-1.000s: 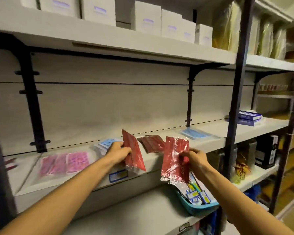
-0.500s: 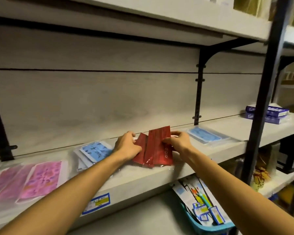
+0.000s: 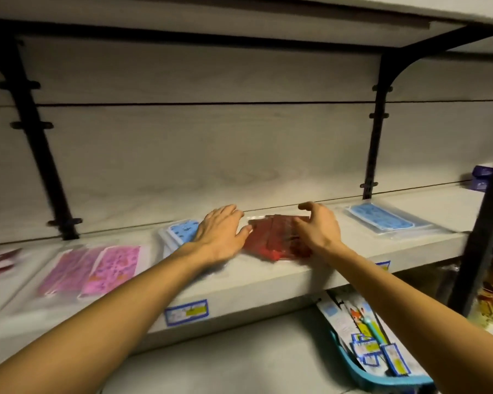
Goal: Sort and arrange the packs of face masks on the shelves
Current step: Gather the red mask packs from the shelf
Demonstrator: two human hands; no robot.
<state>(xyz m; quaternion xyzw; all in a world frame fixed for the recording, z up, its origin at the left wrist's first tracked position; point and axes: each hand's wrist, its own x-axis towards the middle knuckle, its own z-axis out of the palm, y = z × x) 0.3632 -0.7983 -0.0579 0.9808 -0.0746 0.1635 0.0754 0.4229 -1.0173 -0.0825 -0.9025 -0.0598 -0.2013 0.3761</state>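
Across the middle of the frame runs a pale wooden shelf (image 3: pixel 268 277) on black brackets, backed by light panelling. At lower right a blue basket (image 3: pixel 382 376) holds printed cards standing on edge. On the shelf lie pink mask packs (image 3: pixel 97 268) at left, the red mask packs (image 3: pixel 271 237) at centre, and a blue mask pack (image 3: pixel 382 220) at right. The left hand (image 3: pixel 219 231) rests flat, released, thumb touching the red packs; the right hand (image 3: pixel 319 228) hovers over them, loosely spread.
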